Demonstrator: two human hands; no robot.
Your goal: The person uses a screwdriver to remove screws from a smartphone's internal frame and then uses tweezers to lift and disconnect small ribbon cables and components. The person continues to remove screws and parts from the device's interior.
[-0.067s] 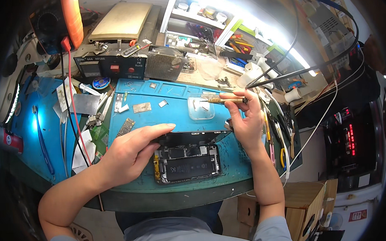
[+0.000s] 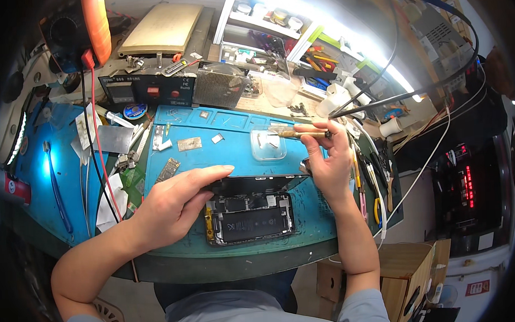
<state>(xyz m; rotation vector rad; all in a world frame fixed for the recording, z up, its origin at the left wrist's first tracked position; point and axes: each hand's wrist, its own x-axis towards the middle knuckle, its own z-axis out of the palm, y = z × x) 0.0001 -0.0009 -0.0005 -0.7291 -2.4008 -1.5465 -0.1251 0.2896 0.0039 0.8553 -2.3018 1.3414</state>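
An opened smartphone (image 2: pixel 249 225) lies near the mat's front edge, its dark battery and inner parts showing. Its screen panel (image 2: pixel 258 185) stands tilted up along the far side. My left hand (image 2: pixel 171 208) grips that panel at its left end, thumb below and fingers along the top. In my right hand (image 2: pixel 329 167) a slim screwdriver (image 2: pixel 303 134) with a brass-coloured handle is pinched between thumb and fingers, pointing left. Its tip is over a small clear plastic box (image 2: pixel 270 156) that holds a few small parts.
A blue work mat (image 2: pixel 212 158) carries a circuit board (image 2: pixel 168 170) and metal plates. Behind it stands a black bench unit (image 2: pixel 147 91) with red buttons. Test leads hang at left from an orange-cased meter (image 2: pixel 97 30). Tools and cables (image 2: pixel 377 179) crowd the right edge.
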